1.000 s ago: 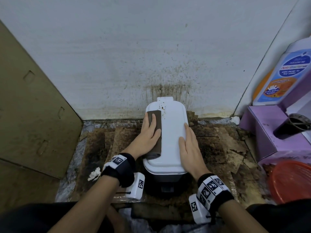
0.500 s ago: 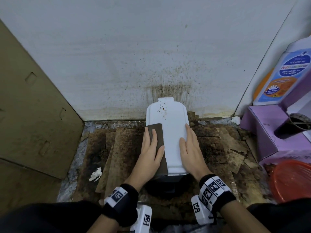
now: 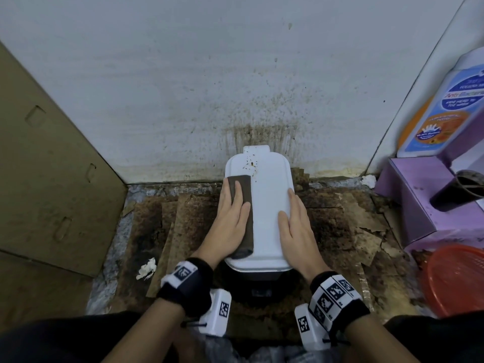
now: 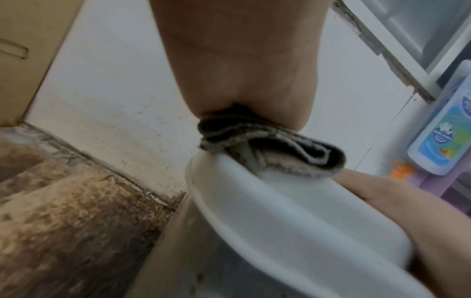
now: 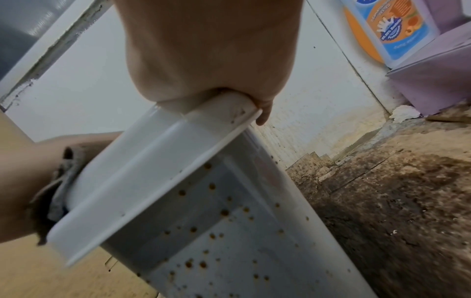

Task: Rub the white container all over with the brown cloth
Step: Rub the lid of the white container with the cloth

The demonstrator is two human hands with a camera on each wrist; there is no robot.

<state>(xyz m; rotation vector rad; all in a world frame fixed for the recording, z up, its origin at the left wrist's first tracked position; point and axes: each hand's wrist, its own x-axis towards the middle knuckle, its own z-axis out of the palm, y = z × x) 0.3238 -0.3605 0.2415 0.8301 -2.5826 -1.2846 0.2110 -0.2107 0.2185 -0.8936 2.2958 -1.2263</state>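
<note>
Pressing the brown cloth (image 3: pixel 239 205) flat-fingered onto the white container's (image 3: pixel 267 205) lid at 9 o'clock, the left hand (image 3: pixel 230 221) works; the right hand (image 3: pixel 296 231), flat, steadies it. Specks at 12 o'clock and spotted sides look unwiped.

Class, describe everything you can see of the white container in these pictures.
The white container looks like smooth plastic: a rounded-rectangular lid with a small tab at the wall end, over a greyish, brown-spotted body. It stands on the stained floor against the wall. Brown specks mark the lid's far end. The left hand presses the folded brown cloth flat on the lid's left side; the right hand rests flat along its right edge.
</note>
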